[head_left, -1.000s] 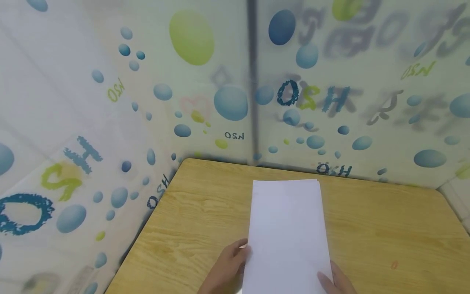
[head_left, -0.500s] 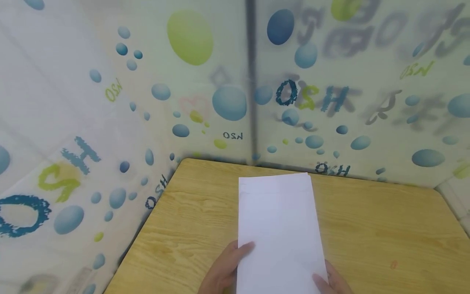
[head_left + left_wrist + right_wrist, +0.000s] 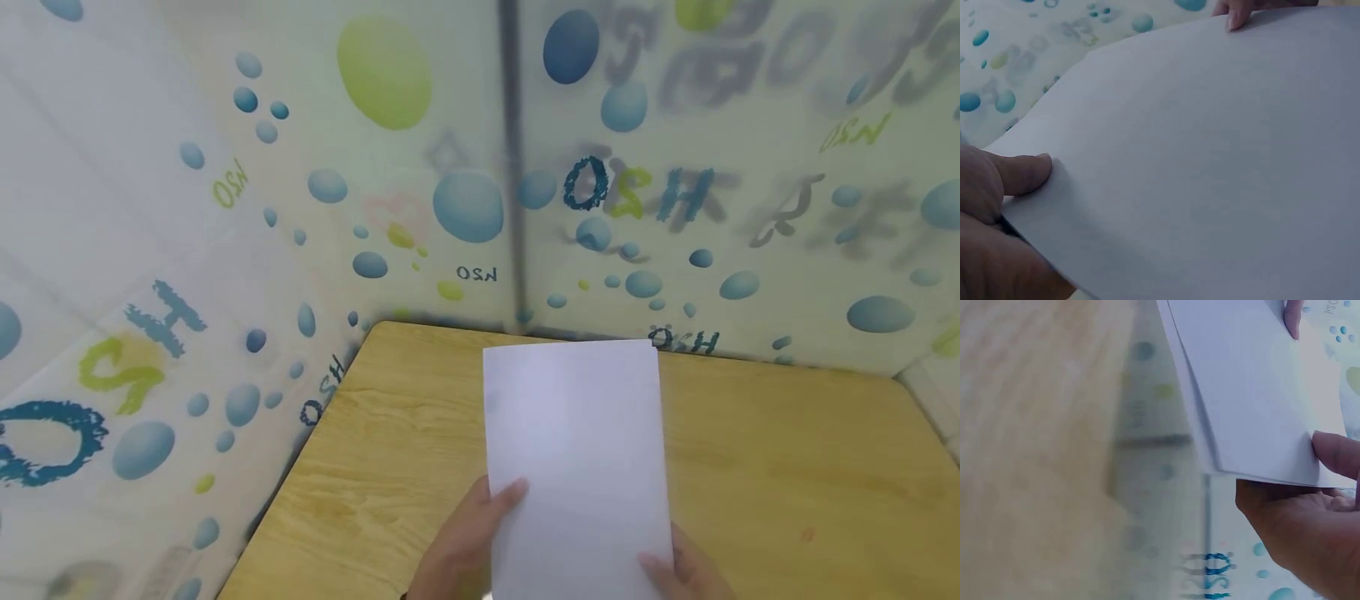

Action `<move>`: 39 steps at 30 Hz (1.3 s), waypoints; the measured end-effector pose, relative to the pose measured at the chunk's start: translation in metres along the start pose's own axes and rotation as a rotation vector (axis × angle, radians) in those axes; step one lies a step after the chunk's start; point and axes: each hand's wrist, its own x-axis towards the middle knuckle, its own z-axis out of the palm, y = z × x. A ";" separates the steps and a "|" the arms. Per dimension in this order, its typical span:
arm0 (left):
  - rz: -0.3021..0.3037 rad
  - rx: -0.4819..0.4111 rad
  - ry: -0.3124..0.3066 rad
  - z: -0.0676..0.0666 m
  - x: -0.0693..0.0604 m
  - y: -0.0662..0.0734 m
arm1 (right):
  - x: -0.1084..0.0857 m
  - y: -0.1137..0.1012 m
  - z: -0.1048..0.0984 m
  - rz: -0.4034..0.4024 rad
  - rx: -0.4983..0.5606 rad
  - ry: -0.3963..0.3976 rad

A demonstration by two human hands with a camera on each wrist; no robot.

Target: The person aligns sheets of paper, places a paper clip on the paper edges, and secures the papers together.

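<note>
White paper [image 3: 577, 450], blank on top, is held up above the wooden table. Its layers part slightly along one edge in the right wrist view, but whether they are a fold or separate sheets I cannot tell. My left hand [image 3: 468, 533] grips the left edge, thumb on top; the left wrist view shows that thumb [image 3: 1025, 174] pressing the paper near its border. At the lower right edge my right hand [image 3: 690, 571] pinches the paper. Its thumb [image 3: 1338, 453] lies on the upper face, with the other fingers underneath, partly hidden.
The wooden table [image 3: 360, 467] extends under and around the paper. Behind it and to its left stand pale walls [image 3: 420, 150] printed with blue and green bubbles and letters, meeting the table's edges.
The paper shows wider now, its top edge higher and straighter. My left thumb has come from the paper's edge onto its face. The right hand keeps its hold at the lower right.
</note>
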 end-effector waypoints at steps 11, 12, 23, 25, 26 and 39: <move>0.416 0.191 -0.054 0.022 0.004 0.037 | -0.011 -0.044 0.019 -0.307 -0.408 0.400; 0.446 0.207 -0.052 0.024 0.004 0.039 | -0.013 -0.047 0.021 -0.361 -0.412 0.407; 0.597 0.298 -0.029 0.035 0.010 0.038 | -0.013 -0.053 0.035 -0.560 -0.407 0.567; 0.587 0.279 -0.013 0.037 0.012 0.036 | -0.012 -0.052 0.036 -0.547 -0.394 0.580; 0.582 0.273 -0.003 0.038 0.013 0.035 | -0.012 -0.050 0.037 -0.525 -0.380 0.584; 0.532 0.254 0.074 0.041 0.022 0.022 | -0.003 -0.040 0.037 -0.299 -0.329 0.579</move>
